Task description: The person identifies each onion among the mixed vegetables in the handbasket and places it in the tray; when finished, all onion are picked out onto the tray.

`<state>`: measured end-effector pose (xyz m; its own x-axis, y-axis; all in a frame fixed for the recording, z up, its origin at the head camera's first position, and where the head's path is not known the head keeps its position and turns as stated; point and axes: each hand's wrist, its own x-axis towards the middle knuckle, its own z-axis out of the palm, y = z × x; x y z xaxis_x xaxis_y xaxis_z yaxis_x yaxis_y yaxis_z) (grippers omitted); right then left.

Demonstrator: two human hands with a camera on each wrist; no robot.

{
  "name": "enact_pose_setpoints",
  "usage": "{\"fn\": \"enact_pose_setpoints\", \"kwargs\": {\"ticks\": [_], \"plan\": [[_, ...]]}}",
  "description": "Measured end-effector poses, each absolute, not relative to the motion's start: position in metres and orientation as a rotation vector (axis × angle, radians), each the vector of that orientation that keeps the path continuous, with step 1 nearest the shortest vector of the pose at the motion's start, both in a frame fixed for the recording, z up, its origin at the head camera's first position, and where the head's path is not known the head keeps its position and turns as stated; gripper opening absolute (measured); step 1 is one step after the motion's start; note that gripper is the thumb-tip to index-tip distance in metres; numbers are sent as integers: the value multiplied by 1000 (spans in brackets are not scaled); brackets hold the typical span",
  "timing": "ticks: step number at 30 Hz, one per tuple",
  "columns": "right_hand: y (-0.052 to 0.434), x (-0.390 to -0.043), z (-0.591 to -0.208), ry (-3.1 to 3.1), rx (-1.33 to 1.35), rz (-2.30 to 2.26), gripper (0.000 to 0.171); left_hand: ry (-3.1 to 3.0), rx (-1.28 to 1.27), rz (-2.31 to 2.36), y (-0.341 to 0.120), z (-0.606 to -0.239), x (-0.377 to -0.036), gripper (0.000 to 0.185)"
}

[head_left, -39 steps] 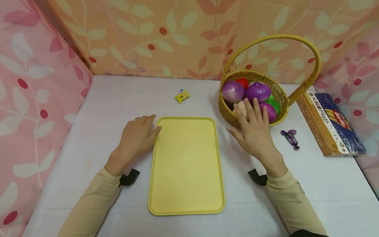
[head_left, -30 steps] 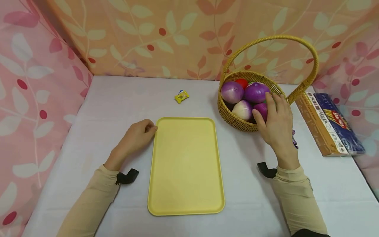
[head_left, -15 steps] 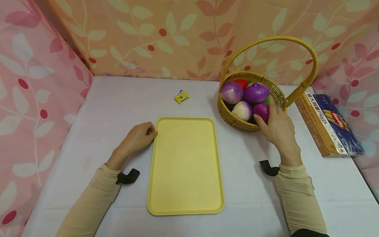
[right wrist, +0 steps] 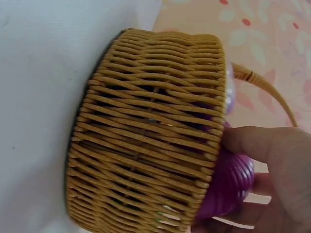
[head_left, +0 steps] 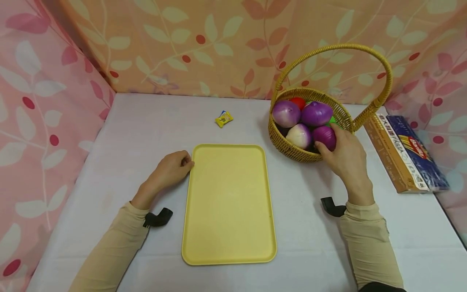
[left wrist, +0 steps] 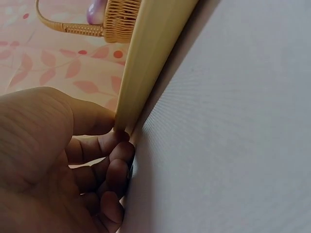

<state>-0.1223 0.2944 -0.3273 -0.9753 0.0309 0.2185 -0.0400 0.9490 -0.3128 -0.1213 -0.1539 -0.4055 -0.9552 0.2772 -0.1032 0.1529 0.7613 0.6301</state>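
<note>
My right hand (head_left: pixel 346 160) reaches over the near right rim of a wicker basket (head_left: pixel 292 150) and grips a dark purple onion (head_left: pixel 324 137). In the right wrist view the thumb lies on one side of the onion (right wrist: pixel 228 182) and the fingers curl round the other, partly hidden. A violet onion (head_left: pixel 286 114), a white-and-purple one (head_left: pixel 299 136) and a glossy purple vegetable (head_left: pixel 316 114) lie beside it. On the left, my left hand (head_left: pixel 171 168) pinches the left edge of a yellow tray (head_left: pixel 230 202), thumb on the rim (left wrist: pixel 129 104) and fingers curled under.
Something red (head_left: pixel 298 102) and something green (head_left: pixel 333 121) show inside the basket. A yellow-wrapped candy (head_left: pixel 224 119) lies behind the tray. Right of the basket are a brown pasta box (head_left: pixel 397 154) and a blue pasta pack (head_left: pixel 417 152). Patterned cloth walls stand around the white table.
My right hand has moved right across the basket and closed round the dark purple onion, which has shifted slightly right. My left fingers have curled onto the tray's edge. The purple-wrapped candy is now hidden.
</note>
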Motion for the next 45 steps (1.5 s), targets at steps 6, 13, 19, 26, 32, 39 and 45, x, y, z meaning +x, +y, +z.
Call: {"fn": "enact_pose_setpoints", "kwargs": {"ticks": [6,13,19,26,32,39,45], "plan": [[282,-111,-317,-2730,43,527,62,2764,343,961,-153,-406,-122,15],[243,-89,-309,-2716,417,677,61,2761,348,947,-154,-407,-122,15],[200,-64,-318,-2799,839,734,55,2770,352,927,-155,-406,-124,15],[167,-41,-336,-2838,1278,594,50,2765,364,943,-154,-406,-124,16],[159,-27,-348,-2919,1549,609,51,2765,356,937,-154,-406,-123,15],[157,-27,-351,-2967,1587,654,48,2760,354,945,-155,-405,-124,15],[157,-27,-352,-2953,1544,576,53,2758,366,952,-155,-407,-123,15]]}}
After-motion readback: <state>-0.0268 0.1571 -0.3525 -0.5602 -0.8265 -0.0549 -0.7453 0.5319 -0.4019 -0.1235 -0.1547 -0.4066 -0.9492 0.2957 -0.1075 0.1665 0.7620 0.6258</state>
